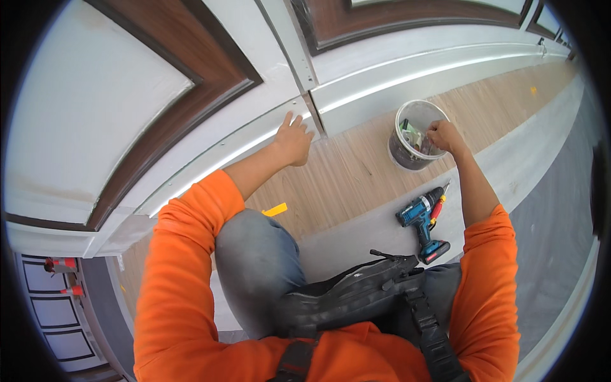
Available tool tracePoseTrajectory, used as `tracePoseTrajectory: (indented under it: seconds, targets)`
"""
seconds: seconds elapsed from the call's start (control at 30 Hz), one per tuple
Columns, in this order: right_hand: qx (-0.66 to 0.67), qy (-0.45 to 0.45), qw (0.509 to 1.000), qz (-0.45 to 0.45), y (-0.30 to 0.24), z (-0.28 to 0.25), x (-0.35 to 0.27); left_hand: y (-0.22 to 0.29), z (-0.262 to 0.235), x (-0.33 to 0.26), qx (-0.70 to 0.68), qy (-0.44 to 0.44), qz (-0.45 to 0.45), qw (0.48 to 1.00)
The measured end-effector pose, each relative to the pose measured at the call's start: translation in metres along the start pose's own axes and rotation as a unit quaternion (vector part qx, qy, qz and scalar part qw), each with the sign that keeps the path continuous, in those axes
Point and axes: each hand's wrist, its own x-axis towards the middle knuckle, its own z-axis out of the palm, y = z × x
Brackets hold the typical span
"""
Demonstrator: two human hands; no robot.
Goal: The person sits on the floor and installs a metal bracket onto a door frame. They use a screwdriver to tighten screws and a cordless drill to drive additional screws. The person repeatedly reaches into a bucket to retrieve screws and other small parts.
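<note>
My left hand [294, 141] rests against the pale metal skirting strip [238, 148] at the foot of the wall, its fingers apart and holding nothing. Over on the right, my right hand [445, 137] dips into a round bucket [404, 156] with a white rim and dark lower wall. Its fingers are closed together, and whatever they may hold is hidden. Small items [412, 135], some green and white, lie inside the bucket. A blue and black cordless drill [419, 219] lies on the floor nearer to me, with a red and yellow hand tool [437, 210] beside it.
White wall panels with brown framed mouldings [223, 60] rise ahead. A narrow gap [314, 114] parts two skirting lengths. Wood-look flooring [337, 184] runs along the wall, with a grey sheet next to it. A yellow piece [275, 209] lies by my knee. Orange cones [72, 290] stand far left.
</note>
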Motion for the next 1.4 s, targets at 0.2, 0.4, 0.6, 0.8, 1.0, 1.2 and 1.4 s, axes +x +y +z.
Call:
tracePoseTrajectory:
  seconds: [0.2, 0.4, 0.6, 0.8, 1.0, 1.2, 1.4]
  targets:
    - [0.045, 0.135, 0.987, -0.077, 0.014, 0.008, 0.0, 0.017, -0.008, 0.025, -0.062, 0.266, -0.073, 0.959]
    - [0.122, 0.129, 0.984, -0.028, -0.023, -0.013, 0.0, -0.009, -0.012, 0.02, -0.034, 0.327, -0.152, 0.932]
    - [0.09, 0.184, 0.977, -0.057, -0.024, -0.014, -0.017, -0.002, -0.018, 0.022, -0.105, 0.239, -0.172, 0.95]
    - [0.051, 0.23, 0.97, -0.059, 0.012, -0.03, -0.032, 0.03, -0.047, 0.03, -0.265, 0.113, -0.155, 0.945]
    - [0.037, 0.161, 0.979, -0.121, -0.014, -0.024, -0.034, 0.048, 0.034, 0.035, -0.357, -0.109, 0.213, 0.903]
    - [-0.041, -0.121, 0.968, -0.215, -0.06, 0.034, -0.078, 0.061, 0.057, 0.05, -0.319, -0.136, 0.22, 0.912]
    - [-0.249, -0.304, 0.919, -0.025, 0.019, 0.056, -0.127, 0.098, 0.152, 0.053, -0.399, -0.034, 0.115, 0.909]
